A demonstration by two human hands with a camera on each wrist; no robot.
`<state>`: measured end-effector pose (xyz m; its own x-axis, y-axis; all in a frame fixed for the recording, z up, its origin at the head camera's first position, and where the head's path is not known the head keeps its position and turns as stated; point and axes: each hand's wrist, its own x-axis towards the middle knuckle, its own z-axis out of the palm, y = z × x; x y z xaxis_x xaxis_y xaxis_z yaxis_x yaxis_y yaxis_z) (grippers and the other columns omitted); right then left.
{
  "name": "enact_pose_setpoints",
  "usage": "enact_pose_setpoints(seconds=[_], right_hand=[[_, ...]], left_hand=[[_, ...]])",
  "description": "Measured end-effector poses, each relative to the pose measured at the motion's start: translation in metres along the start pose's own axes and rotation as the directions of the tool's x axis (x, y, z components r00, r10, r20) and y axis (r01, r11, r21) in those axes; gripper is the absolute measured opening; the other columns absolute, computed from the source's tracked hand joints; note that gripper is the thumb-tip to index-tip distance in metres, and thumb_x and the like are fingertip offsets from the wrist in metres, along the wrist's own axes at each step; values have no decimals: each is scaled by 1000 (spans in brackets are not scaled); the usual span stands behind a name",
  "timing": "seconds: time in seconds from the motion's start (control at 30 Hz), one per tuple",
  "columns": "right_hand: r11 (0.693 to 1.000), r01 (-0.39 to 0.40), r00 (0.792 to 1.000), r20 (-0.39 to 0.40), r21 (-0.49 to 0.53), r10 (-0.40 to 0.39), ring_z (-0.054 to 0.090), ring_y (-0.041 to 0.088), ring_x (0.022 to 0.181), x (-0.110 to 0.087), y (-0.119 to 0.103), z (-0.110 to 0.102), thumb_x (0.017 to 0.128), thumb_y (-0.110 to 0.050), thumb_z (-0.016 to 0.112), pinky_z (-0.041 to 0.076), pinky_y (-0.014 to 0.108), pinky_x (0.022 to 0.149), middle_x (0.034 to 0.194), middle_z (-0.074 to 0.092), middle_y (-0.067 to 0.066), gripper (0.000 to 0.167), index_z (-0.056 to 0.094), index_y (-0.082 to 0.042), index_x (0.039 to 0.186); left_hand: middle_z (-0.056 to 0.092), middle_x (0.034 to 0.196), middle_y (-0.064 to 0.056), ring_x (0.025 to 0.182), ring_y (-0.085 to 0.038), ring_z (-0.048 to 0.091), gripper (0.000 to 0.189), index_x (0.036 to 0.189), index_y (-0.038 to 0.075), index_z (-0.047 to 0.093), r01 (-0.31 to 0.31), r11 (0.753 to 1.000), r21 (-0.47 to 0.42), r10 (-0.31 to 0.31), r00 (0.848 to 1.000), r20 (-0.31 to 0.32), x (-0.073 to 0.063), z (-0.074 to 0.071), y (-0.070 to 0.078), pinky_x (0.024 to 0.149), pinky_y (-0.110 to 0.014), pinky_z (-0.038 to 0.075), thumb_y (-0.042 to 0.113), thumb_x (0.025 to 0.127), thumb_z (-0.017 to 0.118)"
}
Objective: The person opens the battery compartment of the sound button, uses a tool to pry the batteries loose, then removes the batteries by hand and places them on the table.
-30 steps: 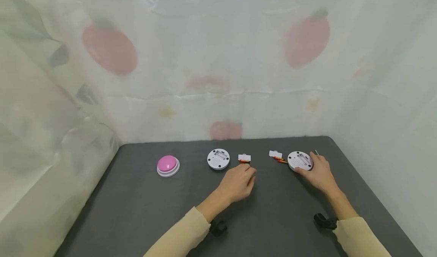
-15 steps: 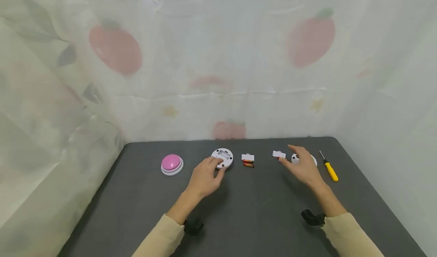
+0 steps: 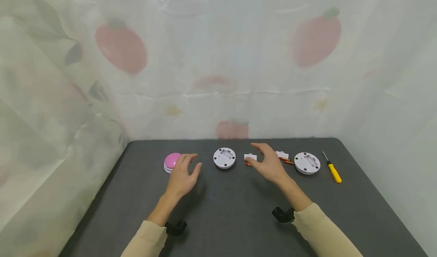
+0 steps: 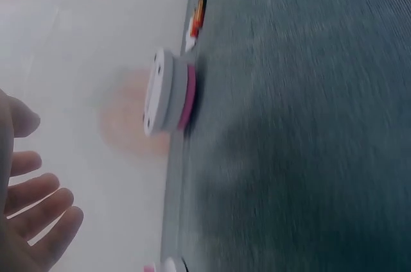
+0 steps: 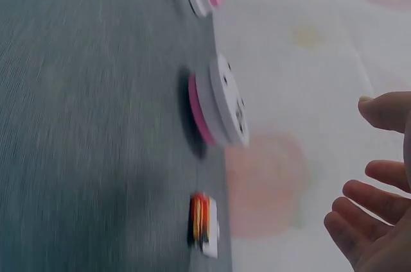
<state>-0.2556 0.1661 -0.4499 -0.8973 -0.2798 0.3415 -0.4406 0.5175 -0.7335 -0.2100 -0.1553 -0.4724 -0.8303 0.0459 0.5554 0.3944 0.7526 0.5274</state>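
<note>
My left hand [image 3: 181, 178] hovers with spread fingers in front of the pink push-button [image 3: 172, 160], covering part of its white base; it holds nothing. Over toward the middle right, my right hand [image 3: 269, 166] is also empty, its thumb and fingers apart, partly hiding a white battery cover [image 3: 250, 156] and batteries. Between the hands a white round button base [image 3: 224, 158] lies upside down, its battery slot bare. In the right wrist view the pink dome [image 5: 200, 110] of that overturned button faces the table.
A second overturned button [image 3: 307, 163] lies at the right, with another battery cover [image 3: 282, 155] and batteries [image 3: 286, 160] beside it. Further right is a yellow-handled screwdriver [image 3: 334, 172]. A pale printed curtain [image 3: 266, 112] rises behind the grey table [image 3: 232, 226].
Both hands have moved left. The left hand passed from the batteries over the middle button to the pink one. The right hand left the right-hand button, uncovering it and the screwdriver.
</note>
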Motion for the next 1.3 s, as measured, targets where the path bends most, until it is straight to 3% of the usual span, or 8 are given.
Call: enact_pose_setpoints(seconds=[0.2, 0.43, 0.7, 0.83, 1.03, 1.2, 1.3], right_hand=[[998, 46, 999, 26, 34, -47, 56, 34, 125, 13, -15, 27, 92, -26, 75, 49, 51, 97, 136, 58, 16, 56, 57, -5, 141], [998, 11, 995, 95, 65, -17, 56, 36, 124, 26, -28, 54, 93, -29, 74, 46, 51, 101, 138, 58, 13, 56, 57, -6, 141], [995, 32, 987, 153, 97, -46, 56, 38, 125, 44, -43, 83, 95, -30, 72, 45, 49, 102, 139, 58, 14, 56, 55, -7, 143], [993, 49, 980, 185, 106, -68, 56, 34, 124, 54, -53, 99, 96, -32, 71, 46, 45, 101, 140, 57, 13, 56, 55, -7, 144], [988, 25, 978, 200, 155, -56, 56, 26, 125, 68, -64, 122, 97, -35, 70, 45, 41, 103, 141, 57, 10, 56, 55, -9, 144], [989, 19, 972, 230, 146, -52, 56, 25, 125, 72, -68, 140, 96, -32, 71, 45, 38, 103, 139, 58, 11, 55, 55, -8, 143], [991, 15, 968, 246, 131, -47, 57, 25, 125, 71, -69, 150, 96, -29, 72, 46, 37, 102, 138, 59, 12, 55, 56, -7, 143]], left_hand=[[61, 121, -16, 111, -34, 57, 37, 125, 2, 65, 67, 998, -6, -67, 998, -14, -6, -16, -24, 91, -54, 46, 19, 93, 72], [62, 116, -20, 108, -37, 56, 43, 126, -1, 64, 148, 989, 17, -148, 988, -34, -13, -25, -50, 92, -54, 43, 19, 90, 74], [56, 126, -26, 116, -43, 51, 53, 133, -5, 59, 227, 973, 32, -228, 974, -3, -15, -36, -79, 96, -59, 39, 23, 91, 75], [49, 132, -28, 120, -44, 47, 58, 138, -5, 54, 285, 958, 25, -286, 957, 39, -15, -44, -94, 97, -61, 39, 23, 91, 75], [41, 141, -28, 128, -46, 42, 64, 145, -5, 46, 364, 928, -80, -355, 929, 109, -12, -52, -113, 100, -59, 42, 22, 94, 74], [38, 146, -29, 134, -46, 38, 70, 149, -5, 41, 415, 894, -167, -383, 904, 191, -6, -48, -121, 106, -58, 38, 23, 94, 74], [33, 149, -29, 137, -46, 36, 75, 151, -5, 36, 457, 867, -198, -404, 878, 256, 0, -43, -124, 109, -58, 35, 23, 94, 75]])
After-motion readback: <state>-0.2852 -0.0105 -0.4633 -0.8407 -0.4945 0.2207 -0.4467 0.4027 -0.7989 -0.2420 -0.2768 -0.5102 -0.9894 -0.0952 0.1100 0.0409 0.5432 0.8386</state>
